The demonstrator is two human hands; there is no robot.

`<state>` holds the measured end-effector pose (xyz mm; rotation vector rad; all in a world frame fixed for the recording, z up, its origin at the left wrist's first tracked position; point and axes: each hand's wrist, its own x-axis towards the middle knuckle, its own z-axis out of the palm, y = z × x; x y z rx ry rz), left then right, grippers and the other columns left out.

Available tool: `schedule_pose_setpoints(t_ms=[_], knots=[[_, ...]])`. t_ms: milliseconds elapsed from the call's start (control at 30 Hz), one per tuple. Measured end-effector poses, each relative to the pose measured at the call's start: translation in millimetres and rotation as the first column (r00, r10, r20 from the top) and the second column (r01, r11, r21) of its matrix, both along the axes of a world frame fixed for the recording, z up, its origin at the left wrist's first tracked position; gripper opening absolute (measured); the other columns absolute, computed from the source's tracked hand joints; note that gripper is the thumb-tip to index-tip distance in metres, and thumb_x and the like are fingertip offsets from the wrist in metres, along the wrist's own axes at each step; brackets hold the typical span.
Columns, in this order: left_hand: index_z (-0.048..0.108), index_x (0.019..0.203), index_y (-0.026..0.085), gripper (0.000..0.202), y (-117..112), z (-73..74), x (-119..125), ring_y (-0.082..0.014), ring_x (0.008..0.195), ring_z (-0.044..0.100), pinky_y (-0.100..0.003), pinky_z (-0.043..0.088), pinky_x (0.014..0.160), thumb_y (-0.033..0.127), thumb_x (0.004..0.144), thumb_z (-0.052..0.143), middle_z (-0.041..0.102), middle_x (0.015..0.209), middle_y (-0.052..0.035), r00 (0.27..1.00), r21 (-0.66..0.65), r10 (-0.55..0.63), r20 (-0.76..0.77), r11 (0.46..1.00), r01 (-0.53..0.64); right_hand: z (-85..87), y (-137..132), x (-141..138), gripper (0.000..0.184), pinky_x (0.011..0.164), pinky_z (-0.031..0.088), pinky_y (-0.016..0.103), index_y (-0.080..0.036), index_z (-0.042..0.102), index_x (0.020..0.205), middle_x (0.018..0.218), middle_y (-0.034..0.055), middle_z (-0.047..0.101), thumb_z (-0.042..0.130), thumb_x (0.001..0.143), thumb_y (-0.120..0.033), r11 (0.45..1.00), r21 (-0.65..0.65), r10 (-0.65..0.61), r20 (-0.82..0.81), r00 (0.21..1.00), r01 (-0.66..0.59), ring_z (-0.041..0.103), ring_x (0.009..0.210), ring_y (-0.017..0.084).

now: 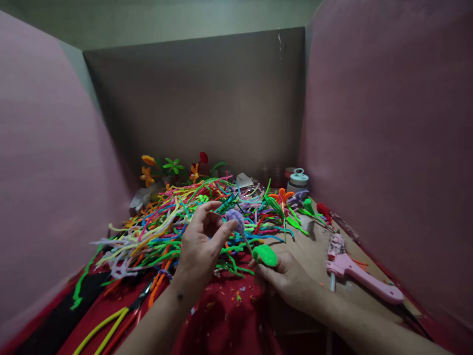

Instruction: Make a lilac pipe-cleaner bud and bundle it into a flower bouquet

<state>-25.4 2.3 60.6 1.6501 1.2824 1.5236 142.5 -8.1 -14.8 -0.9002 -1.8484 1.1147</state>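
A purple pipe cleaner flower (pixel 235 219) on a thin stem stands tilted between my hands. Near the lower end of that stem is a rounded green pipe cleaner leaf (pixel 265 255). My right hand (pixel 291 278) pinches the stem just below the leaf, its fingertips partly hidden. My left hand (pixel 203 236) is beside the flower head, thumb and fingers curved and apart. Its thumb tip lies against or just in front of the purple petals; I cannot tell which. Behind the hands spreads a heap of loose coloured pipe cleaners (pixel 158 217).
A pink glue gun (pixel 364 276) lies on the brown board (pixel 306 246) at right. Yellow-handled pliers or cutters (pixel 120 315) rest on the red cloth (pixel 225 315) at lower left. Finished flowers (pixel 283 195) and a mint-lidded container (pixel 298 178) sit farther back. Pink panels flank both sides.
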Motion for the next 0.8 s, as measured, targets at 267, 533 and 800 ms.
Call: schedule_pose_setpoints(t_ms=[267, 533, 800], knots=[[0.058, 0.086, 0.018, 0.016, -4, -6.9, 2, -0.0115, 0.067, 0.054, -0.021, 0.041, 0.059, 0.029, 0.075, 0.061, 0.06, 0.076, 0.0012, 0.998, -0.002, 0.029, 0.048, 1.0, -0.029, -5.4, 1, 0, 0.023, 0.053, 0.03, 0.022, -0.018, 0.046, 0.061, 0.057, -0.0033, 0.042, 0.044, 0.083, -0.022, 0.998, 0.059, -0.046, 0.12, 0.992, 0.039, 0.039, 0.054, 0.01], [0.06, 0.087, 0.019, 0.014, -5, -12.9, -4, -0.0091, 0.06, 0.051, -0.019, 0.041, 0.056, 0.029, 0.077, 0.059, 0.059, 0.07, 0.0028, 0.996, -0.005, 0.058, 0.074, 0.998, -0.058, -5.9, 0, 0, 0.021, 0.054, 0.03, 0.023, -0.018, 0.05, 0.064, 0.058, -0.0031, 0.042, 0.043, 0.084, -0.023, 0.997, 0.059, -0.05, 0.154, 0.987, 0.041, 0.039, 0.056, 0.011], [0.061, 0.083, 0.018, 0.012, -8, -10.0, -5, -0.011, 0.065, 0.056, -0.02, 0.044, 0.058, 0.025, 0.073, 0.063, 0.063, 0.073, 0.0012, 0.996, -0.017, 0.02, 0.092, 1.0, -0.018, -10.3, 2, 0, 0.021, 0.055, 0.031, 0.024, -0.017, 0.054, 0.067, 0.059, -0.0025, 0.045, 0.044, 0.084, -0.024, 0.998, 0.054, -0.049, 0.186, 0.981, 0.04, 0.041, 0.058, 0.011]])
